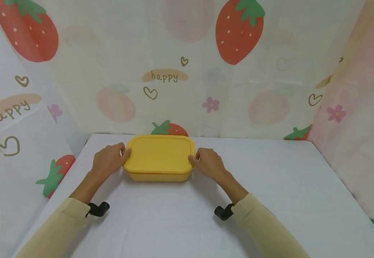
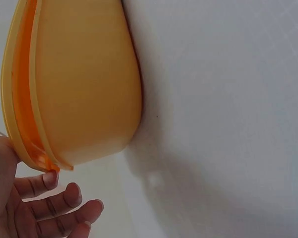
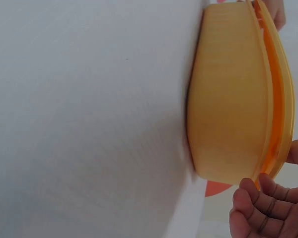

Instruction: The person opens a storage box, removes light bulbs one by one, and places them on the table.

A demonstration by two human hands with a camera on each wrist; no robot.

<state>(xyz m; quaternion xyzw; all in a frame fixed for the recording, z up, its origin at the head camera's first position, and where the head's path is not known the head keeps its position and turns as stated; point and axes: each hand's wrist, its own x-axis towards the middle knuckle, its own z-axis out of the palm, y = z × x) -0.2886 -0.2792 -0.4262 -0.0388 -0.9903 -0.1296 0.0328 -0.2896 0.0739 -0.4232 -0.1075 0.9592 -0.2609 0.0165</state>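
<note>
A yellow rectangular food container [image 1: 159,177] with rounded corners stands on the white table, its matching lid [image 1: 159,154] on top. At the lid's left end my left hand [image 1: 109,157] pinches the edge between thumb and index finger. My right hand [image 1: 210,163] grips the opposite end in the same manner, thumb on top. Both wrist views show an orange-tinted gap between the lid's rim [image 2: 8,99] and the container wall [image 3: 228,99] along the near side. The other left fingers [image 2: 64,201] are loosely bent beside the container. What lies inside is hidden.
A white cloth covers the table [image 1: 287,193]. Behind it hangs a pale curtain [image 1: 116,46] printed with strawberries, hearts and "happy"; similar cloth lines both sides. A black band with a camera mount [image 1: 99,209] sits on the left wrist, another mount [image 1: 223,212] on the right.
</note>
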